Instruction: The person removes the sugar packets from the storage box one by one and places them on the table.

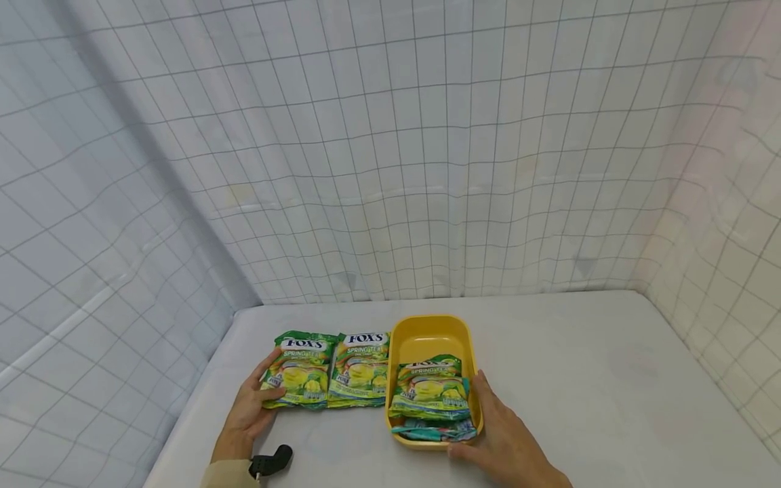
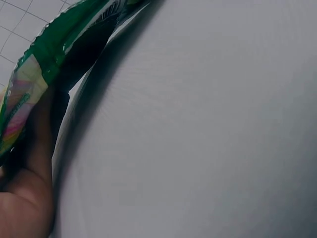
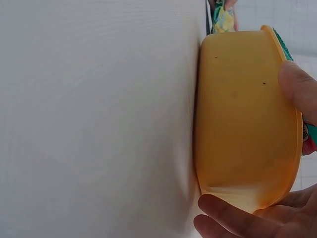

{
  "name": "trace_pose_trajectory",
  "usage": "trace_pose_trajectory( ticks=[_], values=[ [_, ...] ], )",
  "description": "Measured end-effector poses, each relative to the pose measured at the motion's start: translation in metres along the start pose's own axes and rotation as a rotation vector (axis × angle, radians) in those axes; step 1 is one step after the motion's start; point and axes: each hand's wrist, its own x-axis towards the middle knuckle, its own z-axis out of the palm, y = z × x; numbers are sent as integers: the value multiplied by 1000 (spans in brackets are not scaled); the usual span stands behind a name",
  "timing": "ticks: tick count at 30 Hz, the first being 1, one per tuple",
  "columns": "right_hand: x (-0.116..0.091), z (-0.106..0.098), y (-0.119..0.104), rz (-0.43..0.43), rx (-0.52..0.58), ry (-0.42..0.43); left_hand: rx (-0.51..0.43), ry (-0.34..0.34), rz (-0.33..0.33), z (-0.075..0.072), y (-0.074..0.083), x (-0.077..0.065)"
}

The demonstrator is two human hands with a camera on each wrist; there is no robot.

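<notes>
My left hand (image 1: 247, 404) holds the left edge of a green Fox's Spring Tea candy bag (image 1: 299, 369), thumb lying over its front. In the left wrist view, that bag (image 2: 57, 52) tilts up off the surface with a finger behind it. Right beside it lies a second matching candy bag (image 1: 360, 369). A yellow plastic tub (image 1: 427, 332) stands to the right, with another Spring Tea bag (image 1: 430, 390) inside over a teal packet (image 1: 436, 432). My right hand (image 1: 503, 437) grips the tub's near right corner, thumb at the rim and fingers along the side.
The white table (image 1: 579, 379) runs out to the right of the tub. White grid-patterned sheets (image 1: 390, 169) hang behind and along both sides. A black device (image 1: 271, 461) is strapped to the left wrist.
</notes>
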Motion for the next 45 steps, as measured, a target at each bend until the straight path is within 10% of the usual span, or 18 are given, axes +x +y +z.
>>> trace_pose_trajectory(
  ticks=[15, 31, 45],
  values=[
    [-1, -1, -4, 34, -3, -10, 114, -29, 11, 1, -1, 9],
    [-1, -1, -3, 28, 2, -19, 430, 180, 55, 13, 4, -1],
    [-2, -1, -5, 28, 1, -23, 312, 202, 206, 5, 15, -8]
  ],
)
